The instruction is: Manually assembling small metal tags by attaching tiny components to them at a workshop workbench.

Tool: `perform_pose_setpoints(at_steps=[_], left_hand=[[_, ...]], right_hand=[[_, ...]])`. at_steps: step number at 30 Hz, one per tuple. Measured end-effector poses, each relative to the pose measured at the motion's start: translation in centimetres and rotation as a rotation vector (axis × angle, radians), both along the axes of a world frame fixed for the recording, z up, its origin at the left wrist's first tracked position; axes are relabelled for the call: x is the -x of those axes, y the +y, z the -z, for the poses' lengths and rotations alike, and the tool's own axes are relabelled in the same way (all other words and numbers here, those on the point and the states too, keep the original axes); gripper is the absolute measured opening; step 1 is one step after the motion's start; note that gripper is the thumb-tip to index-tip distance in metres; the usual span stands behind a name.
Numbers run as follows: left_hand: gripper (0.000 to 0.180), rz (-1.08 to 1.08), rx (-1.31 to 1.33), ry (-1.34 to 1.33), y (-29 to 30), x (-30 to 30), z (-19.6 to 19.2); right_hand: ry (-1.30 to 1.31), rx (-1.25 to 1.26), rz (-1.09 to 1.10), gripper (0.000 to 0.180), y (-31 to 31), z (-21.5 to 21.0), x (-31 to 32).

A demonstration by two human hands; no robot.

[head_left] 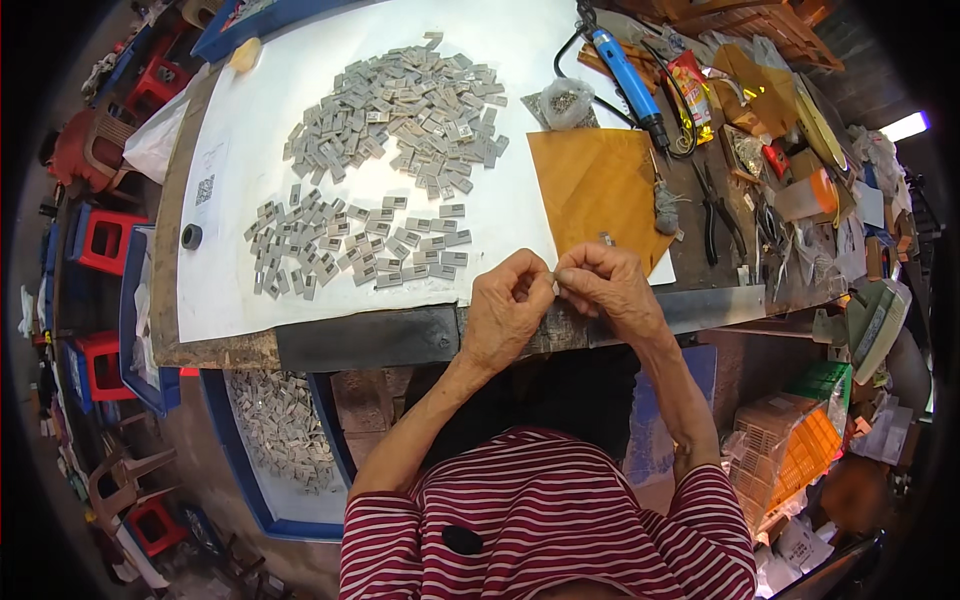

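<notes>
My left hand [508, 312] and my right hand [615, 292] meet at the table's front edge. Both are closed in a pinch, fingertips together around something tiny and pale that I cannot make out. To the left, small grey rectangular metal pieces [350, 240] lie spread on a white sheet [235, 285]. Behind them is a larger heap of the same pieces [400, 115]. Just beyond my right hand lies a brown paper sheet [590, 185], with one small grey piece [606, 239] on its near part.
A blue electric screwdriver [622, 75] with a black cord lies at the back right, beside a clear bag of small metal parts [567, 105]. Black-handled pliers [715, 225] rest farther right. Below the table's left part, a blue tray [265, 505] holds more pieces.
</notes>
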State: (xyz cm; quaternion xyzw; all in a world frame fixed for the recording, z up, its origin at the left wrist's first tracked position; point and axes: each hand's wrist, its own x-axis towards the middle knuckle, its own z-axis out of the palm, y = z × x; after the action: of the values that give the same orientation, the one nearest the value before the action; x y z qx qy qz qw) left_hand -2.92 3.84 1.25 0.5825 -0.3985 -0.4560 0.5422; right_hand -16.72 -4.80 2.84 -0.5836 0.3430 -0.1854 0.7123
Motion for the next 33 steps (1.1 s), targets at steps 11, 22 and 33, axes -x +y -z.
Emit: perform_pose_setpoints(at_steps=[11, 22, 33], left_hand=[[0.013, -0.162, 0.119, -0.563, -2.3, -5.2, -1.1], [0.022, -0.277, 0.100, -1.141, -6.3, -8.9, 2.5], [0.019, -0.241, 0.082, -1.058, -6.8, -8.6, 1.6]], right_hand=[[0.003, 0.041, 0.100, 0.010, -0.1, 0.4, 1.0], [-0.012, 0.055, 0.147, 0.009, 0.1, 0.7, 2.3], [-0.047, 0.054, 0.179, 0.008, -0.1, 1.2, 2.6]])
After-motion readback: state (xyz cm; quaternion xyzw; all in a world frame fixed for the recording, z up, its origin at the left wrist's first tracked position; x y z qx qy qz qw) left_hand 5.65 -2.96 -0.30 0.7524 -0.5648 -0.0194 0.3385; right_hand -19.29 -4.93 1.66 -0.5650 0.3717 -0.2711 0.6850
